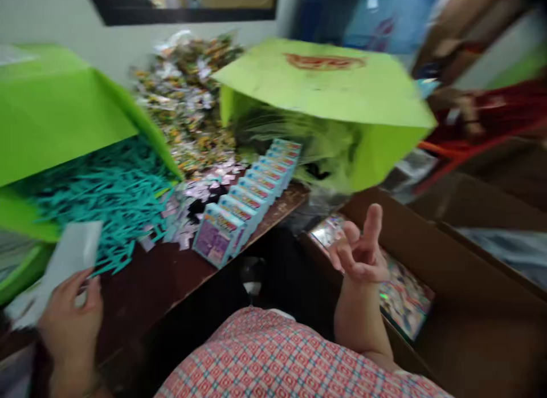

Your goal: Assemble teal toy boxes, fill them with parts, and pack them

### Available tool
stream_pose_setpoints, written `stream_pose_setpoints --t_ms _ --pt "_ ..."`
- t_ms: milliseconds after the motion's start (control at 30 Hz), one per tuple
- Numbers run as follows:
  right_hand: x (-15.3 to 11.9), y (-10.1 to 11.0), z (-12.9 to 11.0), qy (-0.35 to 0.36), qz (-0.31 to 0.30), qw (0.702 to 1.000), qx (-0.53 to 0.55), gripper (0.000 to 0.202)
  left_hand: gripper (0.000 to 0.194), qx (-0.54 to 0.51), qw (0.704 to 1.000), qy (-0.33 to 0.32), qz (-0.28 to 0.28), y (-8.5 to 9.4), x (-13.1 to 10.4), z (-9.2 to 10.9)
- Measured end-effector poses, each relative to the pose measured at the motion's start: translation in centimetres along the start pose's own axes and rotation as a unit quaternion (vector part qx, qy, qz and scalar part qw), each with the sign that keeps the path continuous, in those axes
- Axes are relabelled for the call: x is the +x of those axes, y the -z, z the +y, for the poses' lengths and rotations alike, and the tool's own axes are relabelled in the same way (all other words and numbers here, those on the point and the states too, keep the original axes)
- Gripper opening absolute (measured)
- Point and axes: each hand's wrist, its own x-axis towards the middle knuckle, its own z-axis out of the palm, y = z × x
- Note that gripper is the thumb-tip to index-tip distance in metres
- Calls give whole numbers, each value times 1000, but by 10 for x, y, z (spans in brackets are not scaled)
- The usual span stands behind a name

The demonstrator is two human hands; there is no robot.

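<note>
My left hand (74, 312) is at the lower left, its thumb and fingers closed near a white sheet or packet (77, 255) and the edge of a teal pile; what it pinches, if anything, is too small to tell. My right hand (361, 250) is raised over a brown carton (474, 295), index finger stretched up, the other fingers bent, nothing visible in it. Teal plastic sticks (115, 198) spill from a green box (64, 113). A slanting row of small printed packs (248, 204) stands along the table's edge (166, 272).
A heap of small orange-and-white wrapped pieces (188, 101) lies against the wall. Another green box (329, 90) holds clear plastic bags. Colourful printed packages (405, 295) lie inside the carton. A person's hand (470, 116) shows near a red basket (504, 110) at upper right.
</note>
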Motion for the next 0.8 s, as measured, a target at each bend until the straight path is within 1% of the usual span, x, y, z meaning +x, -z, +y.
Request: stream_pose_setpoints --t_ms 33,67,100,133,167,200,233,267,300,333,367,433,467,533,633,733,800 --pt "16 -15 13 -25 -48 998 26 104 33 -2 999 36 26 4 -13 -16" --pt "34 -28 24 -47 -78 995 38 96 36 -22 996 73 42 5 -24 -28" --pt "53 -38 34 -67 -85 994 32 86 42 -57 991 113 37 4 -33 -35" --pt "75 -45 43 -82 -70 994 12 77 50 -106 983 152 6 0 -40 -38" --pt "100 -48 53 -92 -39 995 -18 69 59 -162 968 187 -44 -6 -47 -36" --pt "127 -49 63 -98 1 994 -50 64 67 -219 947 212 -103 -15 -52 -30" --pt "156 -46 74 -101 44 991 -81 62 72 -271 922 223 -165 -26 -57 -21" --pt "186 -41 85 -102 87 985 -110 62 74 -311 898 219 -220 -39 -61 -9" --pt "217 -33 96 -105 126 976 -142 61 73 -338 879 209 -262 -52 -64 5" --pt "246 -25 106 -113 163 962 -189 60 70 -358 865 195 -292 -67 -65 19" --pt "274 -17 116 -127 188 943 -244 59 67 -370 854 181 -316 -81 -65 33" --pt "320 -2 130 -151 213 910 -321 57 62 -383 839 151 -356 -107 -58 60" --pt "338 4 135 -161 212 902 -340 57 59 -384 834 132 -372 -117 -52 71" --pt "364 12 145 -172 197 901 -346 54 52 -372 832 91 -401 -133 -38 88" --pt "384 17 158 -187 161 906 -344 53 42 -338 831 44 -439 -144 -19 99" --pt "384 21 171 -198 141 911 -332 59 40 -320 817 34 -479 -148 -8 100" --pt "375 21 178 -198 138 916 -321 61 39 -323 805 36 -497 -152 -4 102"
